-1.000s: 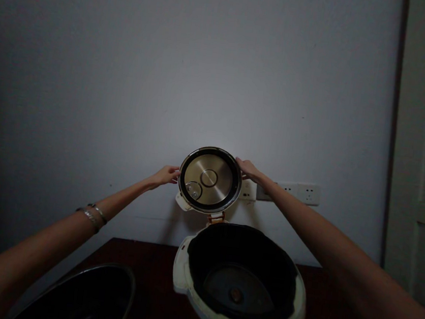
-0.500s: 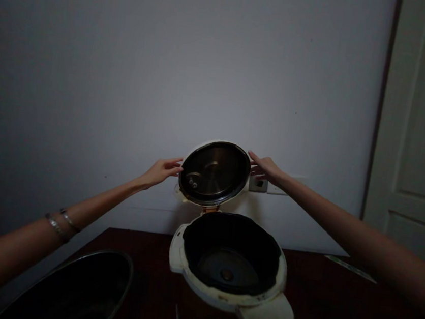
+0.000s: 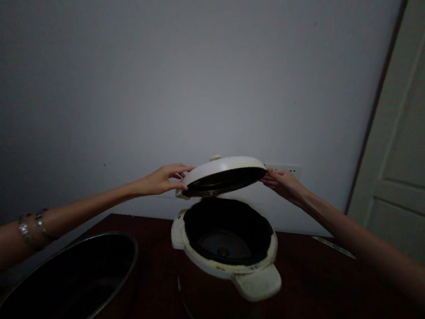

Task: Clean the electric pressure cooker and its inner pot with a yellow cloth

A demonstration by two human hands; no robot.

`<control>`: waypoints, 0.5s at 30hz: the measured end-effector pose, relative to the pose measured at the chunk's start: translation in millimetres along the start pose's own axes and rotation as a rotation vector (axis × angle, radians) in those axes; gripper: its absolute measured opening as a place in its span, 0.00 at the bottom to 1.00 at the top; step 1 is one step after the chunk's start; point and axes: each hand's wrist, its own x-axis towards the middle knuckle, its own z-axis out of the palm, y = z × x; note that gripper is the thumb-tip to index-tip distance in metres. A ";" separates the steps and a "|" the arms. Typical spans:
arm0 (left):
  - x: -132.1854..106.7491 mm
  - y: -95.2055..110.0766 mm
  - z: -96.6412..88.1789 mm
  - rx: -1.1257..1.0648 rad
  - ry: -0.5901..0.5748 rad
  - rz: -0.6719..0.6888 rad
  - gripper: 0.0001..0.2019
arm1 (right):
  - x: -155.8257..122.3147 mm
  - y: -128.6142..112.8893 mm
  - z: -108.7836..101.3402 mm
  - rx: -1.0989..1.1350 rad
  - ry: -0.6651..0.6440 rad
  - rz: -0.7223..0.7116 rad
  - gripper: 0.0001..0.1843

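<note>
The white lid of an electric pressure cooker hangs tilted above the open pot, its dark underside partly showing. At the lid's left edge, my left hand grips the rim with thumb below and fingers on top. My right hand holds the opposite edge, fingers partly hidden behind the rim. Below, the cooker's dark inside shows a round spot at the bottom. Its pale rim has a handle at front right and another at the left.
A large dark pot with a metal rim stands at the lower left of the dark red table. A thin strip lies near the back edge. Behind are a wall socket and, at right, a door.
The lid has swung down and forward from nearly upright, so its white top now shows. Both hands have moved with it, and the view has shifted slightly.
</note>
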 end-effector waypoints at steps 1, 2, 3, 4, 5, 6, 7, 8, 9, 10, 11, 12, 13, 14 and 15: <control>-1.6 0.3 2.4 0.025 -0.026 0.033 0.25 | -3.8 5.4 -2.3 0.063 -0.012 -0.003 0.24; -3.2 0.4 4.7 0.052 -0.046 0.065 0.26 | -7.5 10.7 -4.4 0.134 -0.026 -0.012 0.24; -5.0 0.4 7.0 0.081 -0.056 0.096 0.26 | -11.2 15.8 -6.3 0.180 -0.036 -0.017 0.23; -6.9 0.5 9.4 0.109 -0.057 0.126 0.27 | -14.8 20.7 -8.1 0.200 -0.039 -0.015 0.23; -9.1 0.8 12.0 0.133 -0.054 0.154 0.27 | -18.4 25.2 -9.9 0.197 -0.038 -0.012 0.24; -11.5 1.4 14.6 0.152 -0.054 0.182 0.28 | -22.1 29.4 -11.6 0.196 -0.044 -0.011 0.25; -14.1 2.2 17.4 0.163 -0.058 0.211 0.29 | -25.9 33.2 -13.3 0.189 -0.058 -0.013 0.26; -16.8 3.1 20.3 0.168 -0.067 0.239 0.29 | -29.8 36.5 -14.9 0.175 -0.077 -0.017 0.27; -19.6 4.1 23.3 0.167 -0.080 0.263 0.30 | -34.0 39.4 -16.3 0.156 -0.097 -0.022 0.29; -22.2 5.0 26.1 0.166 -0.095 0.280 0.30 | -38.3 41.9 -17.4 0.131 -0.116 -0.025 0.31; -24.8 5.8 28.9 0.165 -0.109 0.292 0.30 | -42.5 44.1 -18.1 0.107 -0.133 -0.026 0.32; -27.2 6.4 31.6 0.163 -0.121 0.295 0.30 | -46.6 46.0 -18.6 0.089 -0.143 -0.025 0.34; -29.5 6.7 34.1 0.161 -0.128 0.293 0.29 | -50.2 47.9 -18.8 0.079 -0.153 -0.021 0.36; -31.5 6.8 36.4 0.160 -0.129 0.286 0.29 | -53.2 49.8 -18.9 0.075 -0.166 -0.017 0.38; -33.4 6.8 38.5 0.160 -0.131 0.272 0.29 | -55.5 52.0 -19.0 0.075 -0.182 -0.011 0.39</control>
